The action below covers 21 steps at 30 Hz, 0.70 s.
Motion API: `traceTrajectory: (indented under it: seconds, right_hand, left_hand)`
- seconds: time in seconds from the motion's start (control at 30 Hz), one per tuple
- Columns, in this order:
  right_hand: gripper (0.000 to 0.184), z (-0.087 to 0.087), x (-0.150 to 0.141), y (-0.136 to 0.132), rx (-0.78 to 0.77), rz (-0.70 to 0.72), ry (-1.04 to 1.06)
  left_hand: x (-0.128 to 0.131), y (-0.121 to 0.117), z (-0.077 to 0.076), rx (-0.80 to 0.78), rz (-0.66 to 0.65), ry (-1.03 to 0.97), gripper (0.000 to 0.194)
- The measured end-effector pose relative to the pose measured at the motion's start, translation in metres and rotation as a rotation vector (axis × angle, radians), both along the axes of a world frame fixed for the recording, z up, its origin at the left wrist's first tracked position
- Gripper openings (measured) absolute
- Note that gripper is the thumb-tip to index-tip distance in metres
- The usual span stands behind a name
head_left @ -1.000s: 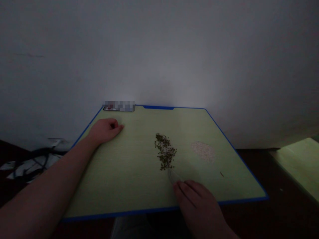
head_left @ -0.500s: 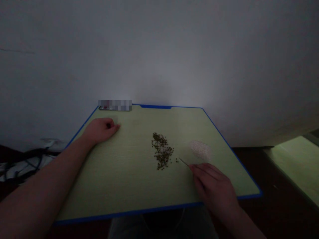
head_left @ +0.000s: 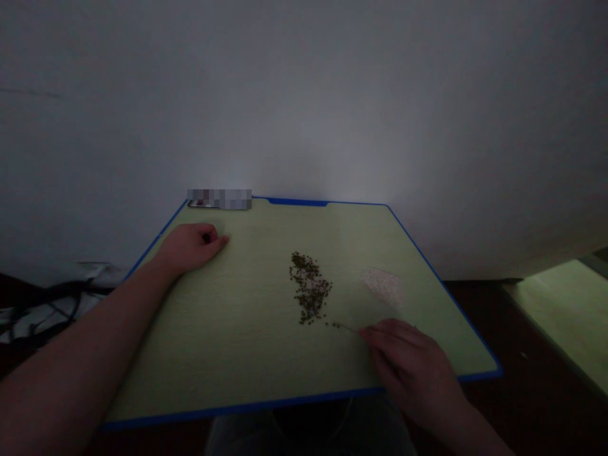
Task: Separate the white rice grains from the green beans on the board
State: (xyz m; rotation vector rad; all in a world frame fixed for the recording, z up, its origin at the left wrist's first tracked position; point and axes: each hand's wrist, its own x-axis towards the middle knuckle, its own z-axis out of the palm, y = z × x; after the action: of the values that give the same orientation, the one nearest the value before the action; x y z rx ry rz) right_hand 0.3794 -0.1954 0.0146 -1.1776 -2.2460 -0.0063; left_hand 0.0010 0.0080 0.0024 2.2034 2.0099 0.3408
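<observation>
A loose pile of small dark green beans (head_left: 311,305), which look like mung beans, lies mid-table with some pale grains mixed in. To its right is a flat heap of pale, rice-like grains (head_left: 382,285). My right hand (head_left: 411,361) pinches a thin pointed stick (head_left: 350,329) whose tip touches or nearly touches a few stray beans (head_left: 335,325) beside the pile's near right edge. Over on the left, my left hand (head_left: 192,247) rests on the tabletop, fingers curled in and nothing visible in them.
The pale folding table (head_left: 228,354) has a blue rim and stands against a white wall (head_left: 304,95). A phone-like flat object (head_left: 219,200), partly pixelated, lies at its far left corner. Dark cables (head_left: 52,304) are bunched beyond the left edge. Another pale surface (head_left: 565,316) is at right.
My right hand has moved slightly toward me, and the stick's tip has come nearer. The few stray beans at the tip have shifted nearer too. My left hand stays put.
</observation>
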Motion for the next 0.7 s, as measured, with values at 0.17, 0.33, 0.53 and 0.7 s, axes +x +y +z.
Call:
traceTrajectory:
  seconds: [0.17,0.33,0.53,0.7]
  right_hand:
    - [0.024,0.0022,0.0035,-0.0023,-0.035,-0.003,0.015]
    - [0.023,-0.0003,0.0007,-0.0019,-0.036,0.017,0.011]
    - [0.023,-0.0013,-0.0034,-0.0035,-0.056,0.025,0.012]
    - [0.024,-0.0045,-0.0053,0.0007,-0.046,-0.011,0.027]
  left_hand:
    - [0.0004,-0.0003,0.0011,-0.005,0.002,0.001,0.044]
    - [-0.0016,0.0009,0.0002,-0.008,-0.022,0.010,0.045]
    - [-0.0018,0.0010,-0.0006,0.004,-0.040,-0.004,0.043]
    - [-0.0015,-0.0005,0.0003,0.004,-0.030,0.004,0.043]
